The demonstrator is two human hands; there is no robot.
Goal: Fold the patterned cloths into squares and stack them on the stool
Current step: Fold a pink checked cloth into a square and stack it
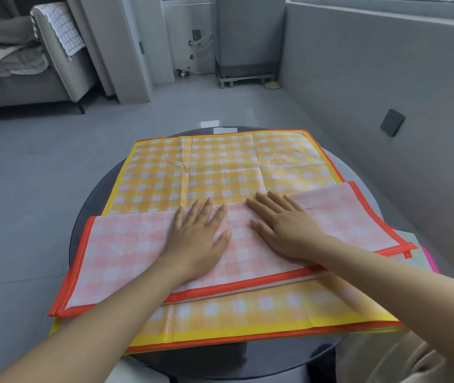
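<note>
Pressing flat on a pink-and-white checked cloth (126,244), both hands keep their fingers straight and spread, gripping nothing: the left hand (197,239) and the right hand (284,230) lie side by side near its middle, fingertips pointing to the far side. The cloth looks thin and papery, edged with an orange-red border, and is folded into a long strip whose long axis runs left to right, its right end angled slightly farther away. It lies across the near half of a yellow-and-white checked cloth (220,167), a wide rectangle with crease lines and a yellow-and-orange border, spread over a round, dark, glossy surface (87,205). Another cloth edge, pale with a bright pink border (429,258), peeks out at the right. Beyond, on the left, stands a grey sofa (62,70) on the smooth grey floor.
</note>
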